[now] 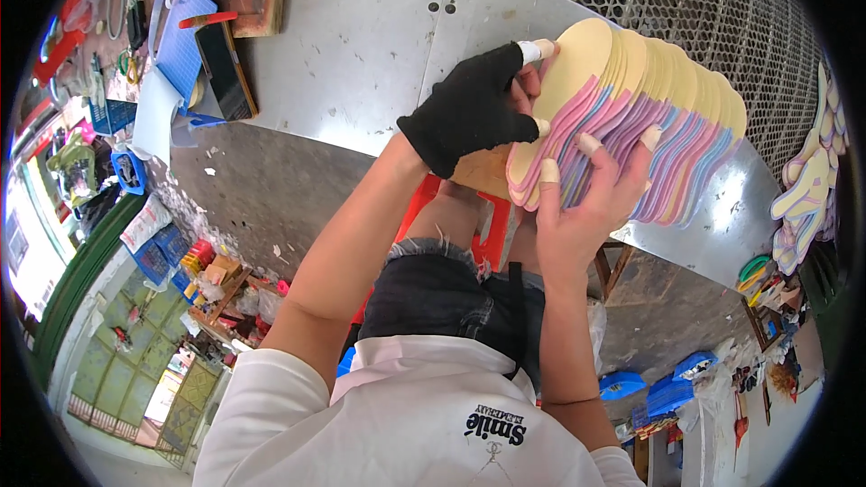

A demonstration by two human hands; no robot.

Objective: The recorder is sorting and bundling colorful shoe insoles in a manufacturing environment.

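Note:
A long row of shoe insoles (667, 99) leans in an overlapping stack on the metal table, with pale yellow ends and pink, purple and blue layered edges. My left hand (478, 99), in a black fingerless glove with covered fingertips, is at the row's left end. Its thumb and fingers close on the edge of the front insole (577, 59); some of the fingers are curled and partly hidden. My right hand (591, 194), ungloved with pale fingertip covers, rests on the near side of the stack. Its thumb and fingers are spread over the coloured edges.
The curved metal table (343, 45) runs under the stack, with a mesh panel (722, 0) behind it. A phone (225, 70) stands at the left near blue sheets (180, 36). More insoles (807, 189) are piled at the far right, near scissors (753, 272). A red stool (492, 230) is beneath me.

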